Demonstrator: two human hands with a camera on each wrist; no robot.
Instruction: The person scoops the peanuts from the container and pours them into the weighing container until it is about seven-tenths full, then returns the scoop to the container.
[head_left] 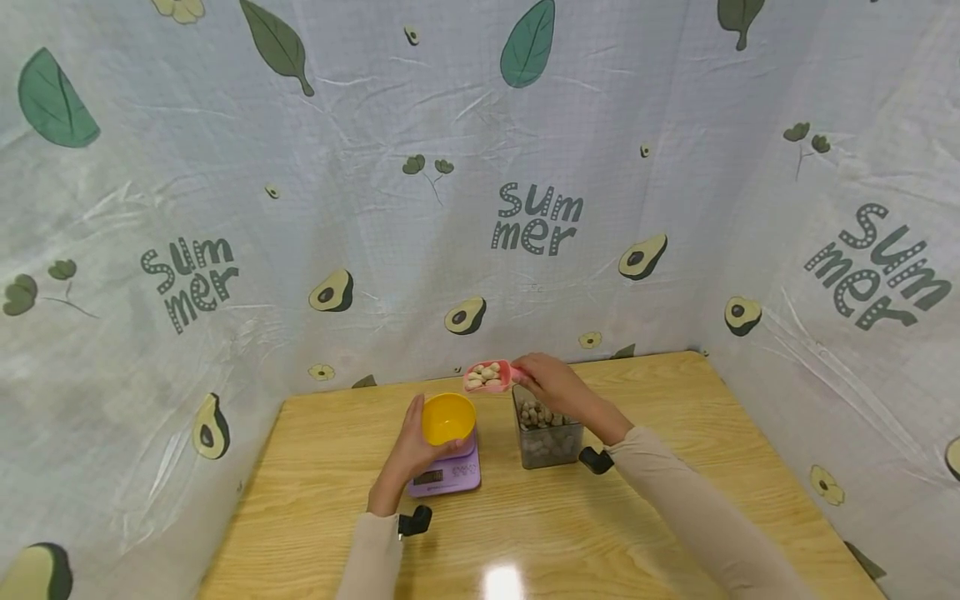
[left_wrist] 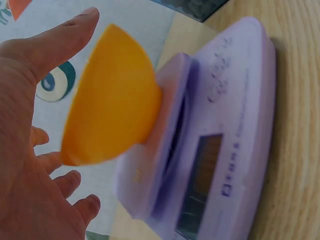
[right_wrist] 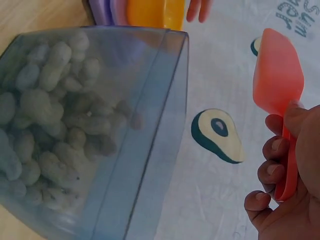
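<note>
In the head view my right hand [head_left: 553, 385] grips the handle of a pink scoop [right_wrist: 278, 75], raised beside and above a clear container [head_left: 551, 450]. Several peanuts in their shells [head_left: 486, 377] lie in the scoop. More peanuts [right_wrist: 55, 120] show through the container's wall in the right wrist view. A yellow bowl [left_wrist: 115, 100] sits on the platform of a purple kitchen scale [left_wrist: 220, 100], its inside bare yellow. My left hand [head_left: 414, 448] is spread around the bowl's rim, the thumb on one side and loosely bent fingers on the other.
Everything stands on a wooden table [head_left: 322, 467]. A white cloth [head_left: 390, 250] printed with avocados and leaves hangs behind it and along both sides. The container stands right of the scale with a narrow strip of table between them.
</note>
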